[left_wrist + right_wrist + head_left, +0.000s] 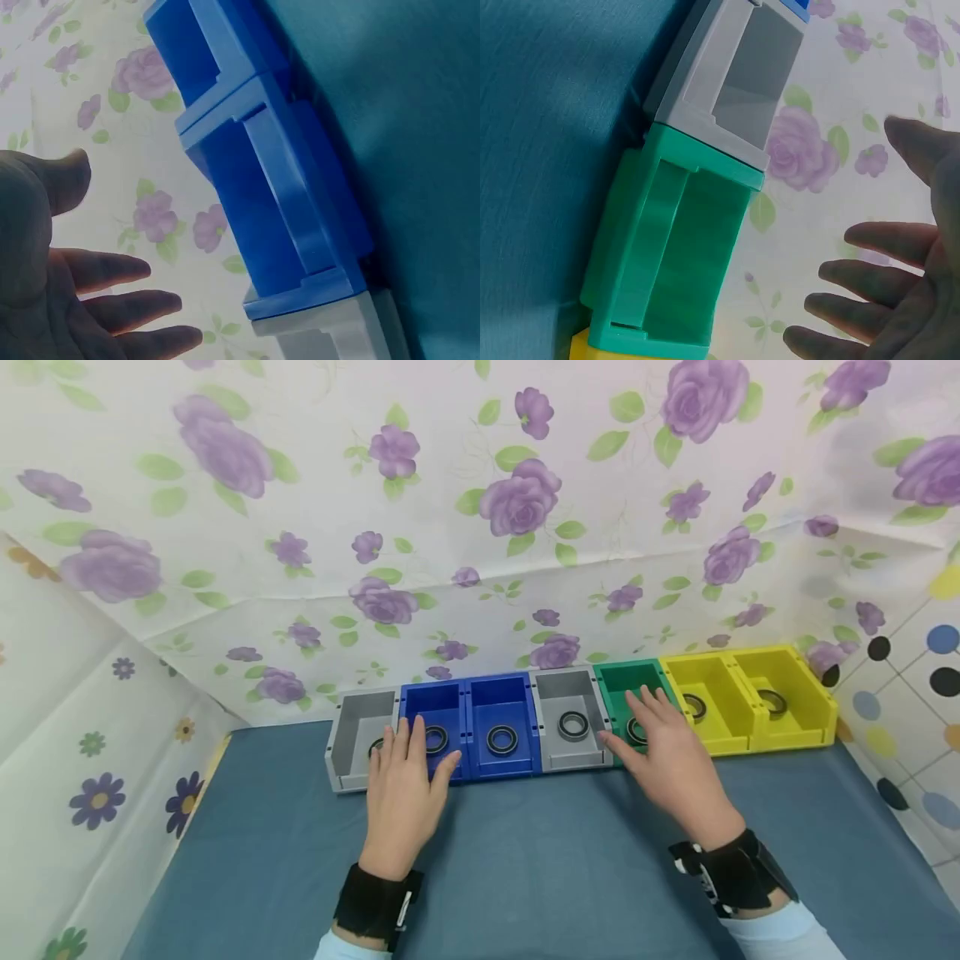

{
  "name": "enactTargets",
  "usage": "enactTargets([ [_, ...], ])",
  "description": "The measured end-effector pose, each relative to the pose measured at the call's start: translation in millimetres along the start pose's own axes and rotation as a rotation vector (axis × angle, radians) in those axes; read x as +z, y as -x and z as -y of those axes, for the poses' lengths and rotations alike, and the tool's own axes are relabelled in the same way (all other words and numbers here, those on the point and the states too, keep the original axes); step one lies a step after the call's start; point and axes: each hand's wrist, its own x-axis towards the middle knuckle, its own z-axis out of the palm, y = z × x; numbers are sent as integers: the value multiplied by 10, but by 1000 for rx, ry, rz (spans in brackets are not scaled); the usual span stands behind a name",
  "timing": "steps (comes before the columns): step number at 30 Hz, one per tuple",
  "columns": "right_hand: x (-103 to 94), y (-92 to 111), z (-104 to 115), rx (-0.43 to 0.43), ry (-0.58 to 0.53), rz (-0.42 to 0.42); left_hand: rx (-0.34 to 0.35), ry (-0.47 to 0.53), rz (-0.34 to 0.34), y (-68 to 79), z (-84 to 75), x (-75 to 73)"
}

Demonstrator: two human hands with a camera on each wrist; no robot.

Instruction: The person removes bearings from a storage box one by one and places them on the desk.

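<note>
My left hand [405, 806] hovers over the front of the left grey bin [358, 727] and the blue bin [430, 698] beside it, fingers spread, holding nothing. A ring-shaped bearing [427, 743] lies in that blue bin; another, in the grey bin, is partly hidden by my fingers. My right hand [671, 764] is above the green bin [615, 681], fingers extended and grasping nothing. It partly covers the green bin's bearing [630, 732]. Both wrist views show the left hand [45, 277] and right hand [907, 285] with loose, parted fingers beside the bins.
Between the hands stand a second blue bin [501, 693] and a second grey bin [564, 685], one bearing in each. Two yellow bins [787, 668] at the right end hold one bearing each. Floral sheeting [450, 543] rises behind the row. Blue cloth [540, 860] covers the table.
</note>
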Motion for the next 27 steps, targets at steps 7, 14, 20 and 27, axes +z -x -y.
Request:
enactTargets([
  [7,6,-20,-8,-16,-75,-51,1,84,-44,-60,-52,-38],
  [14,-4,-30,-14,-4,-121,-109,-42,175,23,-187,-150,-4],
  [20,-39,-50,-60,13,-145,-100,-64,220,63,-333,-263,146],
  [27,-149,-118,-176,73,-150,-70,-79,262,128,-456,-332,284],
])
